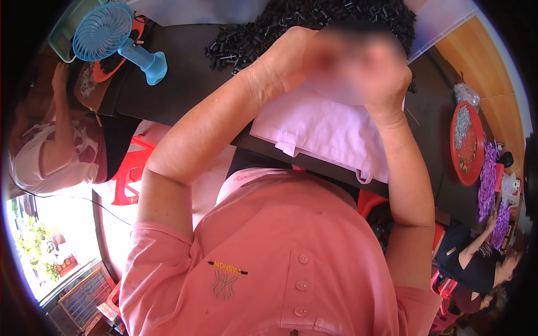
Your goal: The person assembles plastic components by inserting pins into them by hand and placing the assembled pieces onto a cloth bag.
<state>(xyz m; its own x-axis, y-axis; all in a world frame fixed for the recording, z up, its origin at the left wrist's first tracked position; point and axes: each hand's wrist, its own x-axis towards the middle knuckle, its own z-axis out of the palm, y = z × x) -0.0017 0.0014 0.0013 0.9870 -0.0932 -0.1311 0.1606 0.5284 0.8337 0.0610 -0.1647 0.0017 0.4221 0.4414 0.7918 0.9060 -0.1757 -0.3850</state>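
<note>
Both my hands are raised close together above the far side of the dark table. My left hand [291, 59] comes in from the left, its fingers lost in a blurred patch. Facing it, my right hand [392, 84] is bent inward, its fingers blurred as well. Whatever lies between them cannot be made out. Behind them spreads a heap of small black parts [241, 47]. Below the hands, a pale pink cloth [325, 129] with loops at its edge lies over the table's near edge.
A light-blue fan [103, 33] stands at the far left. On the right, a red tray [475, 151] holds small silvery metal pieces, near bundled purple items [488, 179]. A translucent bin [443, 28] borders the heap. One person sits at the left; others work at the far right.
</note>
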